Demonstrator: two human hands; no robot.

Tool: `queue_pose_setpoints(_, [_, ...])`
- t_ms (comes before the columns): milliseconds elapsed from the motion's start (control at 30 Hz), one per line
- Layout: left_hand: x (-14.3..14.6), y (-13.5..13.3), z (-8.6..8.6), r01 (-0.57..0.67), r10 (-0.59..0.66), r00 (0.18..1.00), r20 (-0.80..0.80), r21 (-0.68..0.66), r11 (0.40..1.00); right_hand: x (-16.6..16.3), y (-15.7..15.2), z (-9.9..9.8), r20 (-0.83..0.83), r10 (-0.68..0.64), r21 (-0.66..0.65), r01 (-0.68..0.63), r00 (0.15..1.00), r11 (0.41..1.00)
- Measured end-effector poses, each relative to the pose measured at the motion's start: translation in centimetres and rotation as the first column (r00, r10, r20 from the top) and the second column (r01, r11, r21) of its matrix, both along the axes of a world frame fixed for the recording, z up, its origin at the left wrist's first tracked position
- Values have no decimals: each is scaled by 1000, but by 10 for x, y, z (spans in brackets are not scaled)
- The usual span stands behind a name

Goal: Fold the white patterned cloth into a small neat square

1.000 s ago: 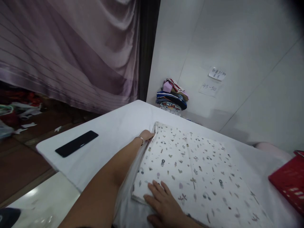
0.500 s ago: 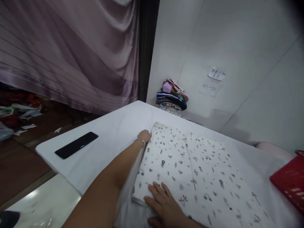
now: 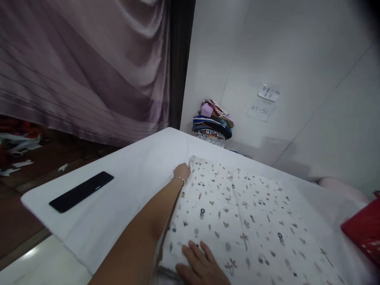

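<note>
A folded white cloth printed with small plants, rainbows and other motifs lies flat before me. My left hand, a bracelet at its wrist, is stretched to the cloth's far left corner. Its fingers are curled closed on the edge there, and their tips are hidden. Near the close left corner rests my right hand, palm down, fingers spread on the cloth. The lower part of that hand runs out of view.
A black phone-like slab lies at the left of the white table. Behind the table is a stack of folded fabrics by the wall. Handwritten papers hang there. A red object sits at the right edge.
The view has shifted slightly, so the dark slab sits further left and lower. Both hands keep their places on the cloth. Clear plastic film by the left forearm shows less now.
</note>
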State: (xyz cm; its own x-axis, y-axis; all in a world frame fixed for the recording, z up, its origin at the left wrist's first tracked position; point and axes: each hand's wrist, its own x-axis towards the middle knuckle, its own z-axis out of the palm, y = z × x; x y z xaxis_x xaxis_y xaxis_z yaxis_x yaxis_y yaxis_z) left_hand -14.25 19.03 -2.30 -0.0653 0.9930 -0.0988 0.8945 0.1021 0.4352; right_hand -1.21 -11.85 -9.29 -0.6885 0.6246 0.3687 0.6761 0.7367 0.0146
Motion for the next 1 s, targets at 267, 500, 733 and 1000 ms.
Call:
queue_pose_setpoints(267, [3,19,-1,0,0,1000,11,-14,1000,-6,3,-7,-83,-13,241,33,996,970])
queue_pose_setpoints(500, [3,20,-3,-14,14,1000,16,9,1000,-1,1,-16,-46,-13,89,18,999,996])
queue_pose_setpoints(733, [-18,11,8,69,-67,996,64,-23,997,4,1,16,43,22,-449,0,999,893])
queue_pose_setpoints(1000, [-35,-44,12,150,-149,989,19,-55,987,7,-3,50,-78,55,-524,-87,995,847])
